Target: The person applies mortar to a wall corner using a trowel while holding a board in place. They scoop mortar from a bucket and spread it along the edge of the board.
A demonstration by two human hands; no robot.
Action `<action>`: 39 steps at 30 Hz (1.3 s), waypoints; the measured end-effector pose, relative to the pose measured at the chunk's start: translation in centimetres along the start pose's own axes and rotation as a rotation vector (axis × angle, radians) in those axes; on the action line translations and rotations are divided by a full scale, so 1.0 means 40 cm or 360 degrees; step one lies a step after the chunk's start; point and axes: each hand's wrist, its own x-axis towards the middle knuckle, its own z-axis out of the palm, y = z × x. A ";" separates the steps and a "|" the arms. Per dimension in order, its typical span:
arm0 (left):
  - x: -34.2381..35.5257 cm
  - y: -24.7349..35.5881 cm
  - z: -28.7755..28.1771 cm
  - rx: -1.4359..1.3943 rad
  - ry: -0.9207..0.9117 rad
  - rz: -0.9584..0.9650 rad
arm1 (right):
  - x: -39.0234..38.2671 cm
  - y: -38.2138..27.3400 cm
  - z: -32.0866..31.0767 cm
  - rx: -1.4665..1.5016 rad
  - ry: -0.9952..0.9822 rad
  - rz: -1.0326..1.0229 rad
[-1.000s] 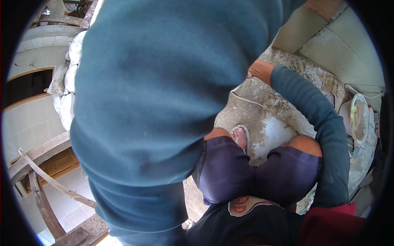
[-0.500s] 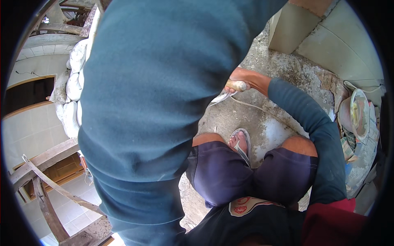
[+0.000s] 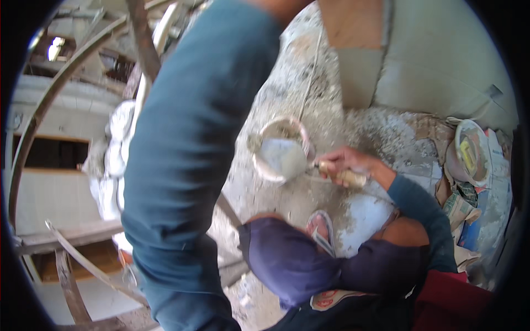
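Note:
My right hand (image 3: 349,160) is closed round the wooden handle of a trowel (image 3: 288,159). The pale blade lies over a round bucket (image 3: 302,130) standing on the rough floor. Grey, wet-looking mortar (image 3: 282,130) shows in the bucket beyond the blade, and a lump of it clings by the left rim. My left arm (image 3: 185,149), in a blue-green sleeve, reaches up across the picture. Only bare skin near its wrist shows at the top edge; the left hand itself is out of the picture.
A second bucket (image 3: 481,175) with something yellow inside stands at the right, beside crumpled paper sacks (image 3: 461,212). Large pale panels (image 3: 441,60) rise at the upper right. White sacks (image 3: 113,165) are stacked at the left, near wooden beams (image 3: 72,281). A cord (image 3: 313,71) lies beyond the bucket.
My left arm has swung left and away, uncovering the bucket and the trowel blade. My right hand, still gripping the trowel, has come nearer and slightly right. The view has shifted.

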 end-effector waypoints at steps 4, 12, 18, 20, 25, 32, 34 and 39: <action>0.001 0.017 -0.079 -0.0306 -0.0454 -0.0163 | -0.173 -0.027 -0.006 0.0020 -0.0020 -0.0488; 0.018 0.005 -0.082 -0.0306 -0.0362 -0.0195 | -0.469 -0.191 0.054 -0.0376 0.0685 -0.1299; 0.020 0.023 -0.085 -0.0319 -0.0458 -0.0289 | -0.440 -0.315 0.055 -0.1050 0.1442 -0.1749; 0.019 0.021 -0.085 -0.0312 -0.0445 -0.0302 | -0.388 -0.353 0.045 -0.1254 0.1579 -0.1913; 0.023 0.030 -0.089 -0.0352 -0.0481 -0.0342 | -0.250 -0.401 0.033 -0.1716 0.1942 -0.2211; 0.022 0.037 -0.081 -0.0309 -0.0491 -0.0373 | -0.294 -0.372 0.044 -0.1712 0.1683 -0.2115; 0.020 0.036 -0.081 -0.0309 -0.0482 -0.0378 | -0.335 -0.361 0.035 -0.1667 0.1561 -0.2014; 0.021 0.040 -0.080 -0.0328 -0.0477 -0.0391 | -0.372 -0.299 0.010 -0.1270 0.1379 -0.1817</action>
